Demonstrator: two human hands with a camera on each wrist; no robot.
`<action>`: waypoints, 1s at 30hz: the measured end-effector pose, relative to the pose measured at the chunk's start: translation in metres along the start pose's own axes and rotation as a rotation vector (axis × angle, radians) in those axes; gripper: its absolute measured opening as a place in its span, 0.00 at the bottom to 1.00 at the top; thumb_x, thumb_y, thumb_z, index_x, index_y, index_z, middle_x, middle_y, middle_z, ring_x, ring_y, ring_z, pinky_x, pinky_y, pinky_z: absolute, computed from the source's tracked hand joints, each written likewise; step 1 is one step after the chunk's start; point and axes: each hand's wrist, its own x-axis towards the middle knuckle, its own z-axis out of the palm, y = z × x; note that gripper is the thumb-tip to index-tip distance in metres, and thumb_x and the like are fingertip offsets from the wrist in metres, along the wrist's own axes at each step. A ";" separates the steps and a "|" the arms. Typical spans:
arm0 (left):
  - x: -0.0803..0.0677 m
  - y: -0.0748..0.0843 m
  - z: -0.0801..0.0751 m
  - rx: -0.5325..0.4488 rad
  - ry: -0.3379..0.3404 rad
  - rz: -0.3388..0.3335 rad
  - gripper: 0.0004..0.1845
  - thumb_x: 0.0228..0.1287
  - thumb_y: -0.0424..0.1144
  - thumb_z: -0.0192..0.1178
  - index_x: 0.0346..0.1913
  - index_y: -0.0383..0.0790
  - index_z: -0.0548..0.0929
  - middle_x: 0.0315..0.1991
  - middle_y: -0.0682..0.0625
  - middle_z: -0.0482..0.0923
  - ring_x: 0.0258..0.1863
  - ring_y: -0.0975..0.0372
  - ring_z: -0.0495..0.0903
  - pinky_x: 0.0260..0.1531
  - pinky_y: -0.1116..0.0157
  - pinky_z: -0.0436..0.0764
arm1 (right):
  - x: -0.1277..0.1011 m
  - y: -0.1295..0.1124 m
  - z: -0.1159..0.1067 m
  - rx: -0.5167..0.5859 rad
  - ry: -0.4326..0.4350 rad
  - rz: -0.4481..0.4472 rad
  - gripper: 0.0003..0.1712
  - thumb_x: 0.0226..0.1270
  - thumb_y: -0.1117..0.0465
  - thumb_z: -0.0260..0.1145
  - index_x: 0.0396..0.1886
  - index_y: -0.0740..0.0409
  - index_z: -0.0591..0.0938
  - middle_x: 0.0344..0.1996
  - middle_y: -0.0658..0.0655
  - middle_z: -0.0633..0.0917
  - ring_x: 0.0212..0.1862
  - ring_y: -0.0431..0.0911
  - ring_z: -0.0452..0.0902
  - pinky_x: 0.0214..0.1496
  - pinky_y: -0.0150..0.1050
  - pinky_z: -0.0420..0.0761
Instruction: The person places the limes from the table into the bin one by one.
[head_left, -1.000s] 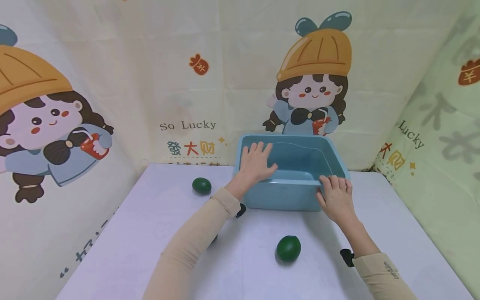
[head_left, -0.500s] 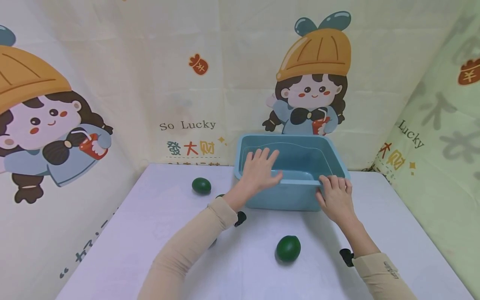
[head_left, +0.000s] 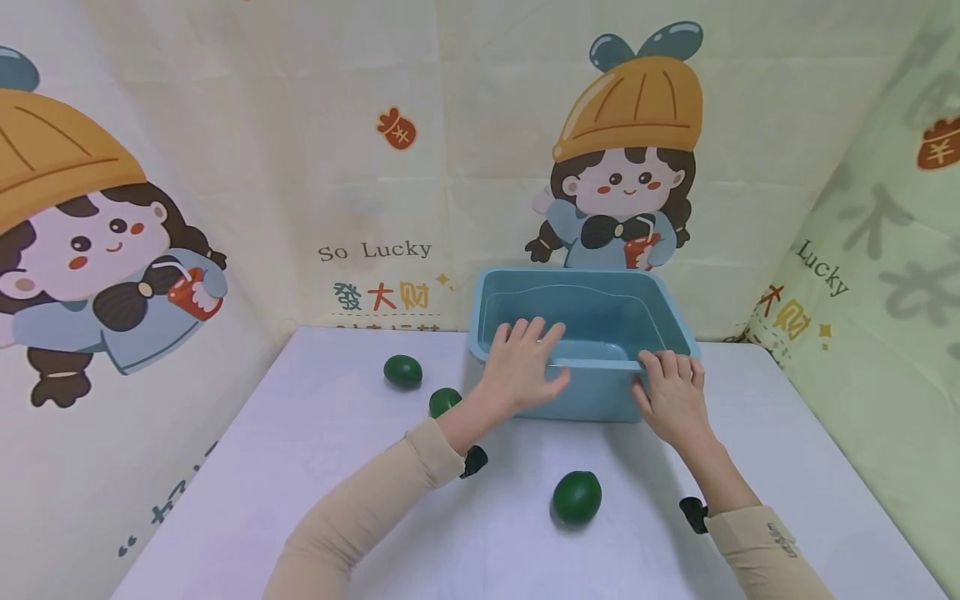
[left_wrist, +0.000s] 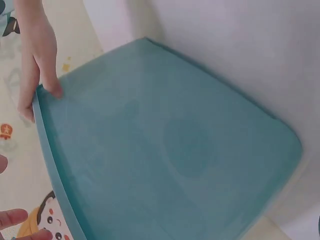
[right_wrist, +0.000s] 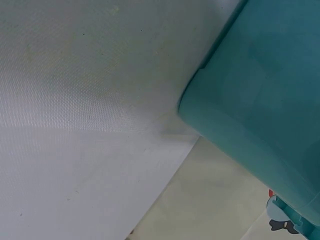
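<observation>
Holding the blue tub (head_left: 592, 392) by its near rim, the right hand (head_left: 672, 397) is gripping while the left hand (head_left: 525, 367) is resting flat, fingers loose.

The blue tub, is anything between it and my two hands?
Nothing visible. The left hand lies open over the near rim of the blue tub, and the right hand rests on its near right corner.

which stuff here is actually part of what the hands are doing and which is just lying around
In hand:
- blue plastic tub, tilted toward the person
- left hand, fingers spread at the tub's near rim
- right hand, fingers hooked over the near right corner

Lying about:
- nearest green avocado
- far green avocado
- green avocado beside the left wrist
- white table
</observation>
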 end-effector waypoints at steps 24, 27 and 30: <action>-0.044 0.020 0.020 -0.070 -0.017 0.051 0.29 0.55 0.59 0.52 0.58 0.50 0.70 0.49 0.51 0.71 0.46 0.59 0.68 0.45 0.59 0.66 | 0.001 0.000 -0.001 0.005 0.011 -0.003 0.21 0.57 0.60 0.55 0.50 0.62 0.66 0.41 0.65 0.65 0.46 0.61 0.55 0.53 0.58 0.48; -0.050 0.023 0.024 -0.073 -0.022 0.054 0.29 0.55 0.59 0.51 0.58 0.49 0.71 0.47 0.51 0.71 0.44 0.59 0.68 0.44 0.59 0.66 | 0.001 0.000 0.000 0.002 0.005 -0.003 0.21 0.58 0.60 0.55 0.49 0.62 0.66 0.41 0.65 0.65 0.46 0.60 0.55 0.52 0.58 0.48; -0.056 0.027 0.028 -0.063 -0.016 0.061 0.29 0.54 0.59 0.51 0.57 0.49 0.71 0.45 0.52 0.71 0.41 0.60 0.67 0.43 0.60 0.66 | 0.000 0.000 0.000 -0.001 0.003 -0.002 0.20 0.58 0.60 0.55 0.49 0.63 0.66 0.41 0.65 0.65 0.46 0.60 0.55 0.53 0.58 0.48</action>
